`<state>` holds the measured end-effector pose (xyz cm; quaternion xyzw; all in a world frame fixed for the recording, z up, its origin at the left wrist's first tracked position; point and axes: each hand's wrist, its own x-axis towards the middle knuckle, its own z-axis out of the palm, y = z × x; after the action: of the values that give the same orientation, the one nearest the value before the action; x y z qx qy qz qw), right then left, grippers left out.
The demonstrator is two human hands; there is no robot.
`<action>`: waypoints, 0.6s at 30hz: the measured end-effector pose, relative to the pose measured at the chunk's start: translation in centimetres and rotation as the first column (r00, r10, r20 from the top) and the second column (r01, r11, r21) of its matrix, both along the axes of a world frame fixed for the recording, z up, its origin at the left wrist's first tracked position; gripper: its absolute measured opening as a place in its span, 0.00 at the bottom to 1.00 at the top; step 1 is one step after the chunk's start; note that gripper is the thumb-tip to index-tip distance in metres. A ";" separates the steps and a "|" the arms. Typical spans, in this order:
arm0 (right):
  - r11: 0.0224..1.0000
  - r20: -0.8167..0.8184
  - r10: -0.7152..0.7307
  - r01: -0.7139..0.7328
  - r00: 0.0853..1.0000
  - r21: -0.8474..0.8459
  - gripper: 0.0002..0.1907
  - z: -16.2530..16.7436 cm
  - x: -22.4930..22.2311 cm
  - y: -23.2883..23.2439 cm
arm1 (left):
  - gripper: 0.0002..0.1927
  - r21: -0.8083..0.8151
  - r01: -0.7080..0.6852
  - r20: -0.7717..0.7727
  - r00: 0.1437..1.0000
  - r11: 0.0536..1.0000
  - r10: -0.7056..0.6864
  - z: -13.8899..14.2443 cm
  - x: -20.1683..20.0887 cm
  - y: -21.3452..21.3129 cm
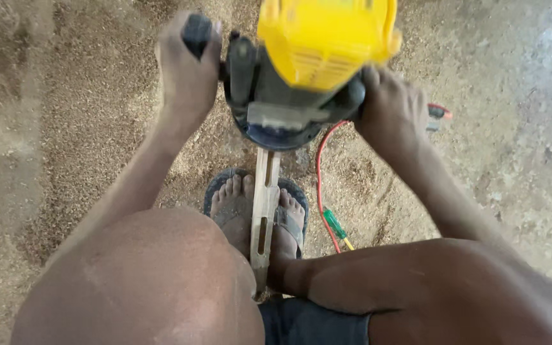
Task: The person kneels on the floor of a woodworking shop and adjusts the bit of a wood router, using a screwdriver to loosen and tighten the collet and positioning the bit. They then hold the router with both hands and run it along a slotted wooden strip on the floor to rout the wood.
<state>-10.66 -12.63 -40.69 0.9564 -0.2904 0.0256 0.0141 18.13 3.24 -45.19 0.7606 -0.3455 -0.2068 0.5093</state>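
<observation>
A yellow and black power router [308,70] stands on the far end of a narrow wooden strip [264,211] with slots cut in it. My left hand [186,70] is wrapped around the router's black left handle. On the other side, my right hand [394,112] grips its right handle. The strip runs toward me between my knees and lies under my sandalled foot [237,204], which presses it down. The router's base hides the strip's far end.
Sawdust [78,115] covers the ground to the left and around the foot. A red cable [321,166] with a green and yellow piece [337,225] trails beside the strip. Bare grey concrete floor [519,96] lies to the right.
</observation>
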 end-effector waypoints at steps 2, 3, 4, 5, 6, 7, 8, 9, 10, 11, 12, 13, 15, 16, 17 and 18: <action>0.994 -0.073 -0.070 0.063 0.995 -0.094 0.09 -1.0 -0.2 1.7 | 0.09 -0.035 -0.029 0.000 1.000 0.999 0.029 0.2 -1.3 0.8; 0.986 -0.109 -0.108 0.092 0.988 -0.141 0.11 -1.2 -0.4 2.1 | 0.10 -0.118 -0.019 0.048 0.999 0.993 0.025 0.3 -1.8 1.1; 0.991 -0.128 -0.128 0.120 0.984 -0.063 0.09 -1.3 -0.5 2.4 | 0.12 -0.202 -0.003 0.096 0.995 0.979 0.023 0.3 -2.2 1.2; 0.989 -0.141 -0.145 0.147 0.979 0.009 0.07 -1.3 -0.5 2.3 | 0.14 -0.291 0.018 0.150 0.988 0.957 0.027 0.4 -2.1 1.0; 0.982 -0.154 -0.158 0.172 0.975 0.080 0.06 -1.1 -0.5 1.9 | 0.13 -0.217 0.016 0.143 0.990 0.976 0.015 0.4 -1.9 0.8; 0.987 -0.107 -0.123 0.133 0.987 0.090 0.06 -0.8 -0.4 1.3 | 0.12 -0.136 0.013 0.129 0.992 0.991 0.004 0.4 -1.3 0.4; 0.990 -0.056 -0.093 0.098 0.994 0.098 0.07 -0.4 -0.3 0.4 | 0.12 -0.054 0.017 0.116 0.993 0.998 -0.011 0.3 -0.6 -0.1; 0.992 -0.010 -0.063 0.063 0.998 0.111 0.08 0.0 -0.2 -0.2 | 0.10 -0.046 0.027 0.090 0.996 0.999 -0.023 0.1 0.0 -0.4; 0.995 -0.009 -0.045 0.046 0.999 0.087 0.09 0.3 -0.1 -0.7 | 0.09 -0.030 0.035 0.054 0.998 0.999 -0.034 -0.1 0.6 -0.6; 0.998 -0.008 -0.030 0.030 1.000 0.062 0.09 0.6 0.0 -0.9 | 0.07 -0.016 0.046 0.018 0.999 0.999 -0.046 -0.3 0.9 -0.7; 0.999 -0.003 -0.015 0.015 1.000 0.030 0.10 0.7 0.2 -0.8 | 0.08 -0.031 0.046 0.064 0.997 0.998 -0.044 -0.6 1.0 -0.6; 0.999 -0.042 -0.043 0.045 0.998 0.028 0.10 0.7 0.2 -0.3 | 0.09 -0.048 0.047 0.111 0.993 0.998 -0.041 -0.9 0.8 -0.4; 0.995 -0.116 -0.095 0.097 0.989 0.018 0.10 0.5 0.3 1.2 | 0.08 -0.092 0.030 0.143 0.990 0.995 -0.017 -1.4 -0.1 0.3; 0.993 -0.074 -0.111 0.113 0.991 0.029 0.11 0.4 0.3 2.0 | 0.07 -0.118 0.015 0.126 0.992 0.993 0.000 -1.6 -0.7 0.6; 0.991 -0.031 -0.126 0.127 0.992 0.039 0.13 0.3 0.4 2.6 | 0.06 -0.147 -0.003 0.109 0.994 0.989 0.019 -1.7 -1.1 0.7; 0.989 0.016 -0.141 0.140 0.990 0.045 0.15 0.3 0.4 2.8 | 0.06 -0.128 -0.013 0.071 0.997 0.992 0.022 -1.7 -1.4 0.7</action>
<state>-10.24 -9.87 -40.36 0.9334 -0.3576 0.0273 -0.0076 16.74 3.98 -46.88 0.7365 -0.3695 -0.1522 0.5458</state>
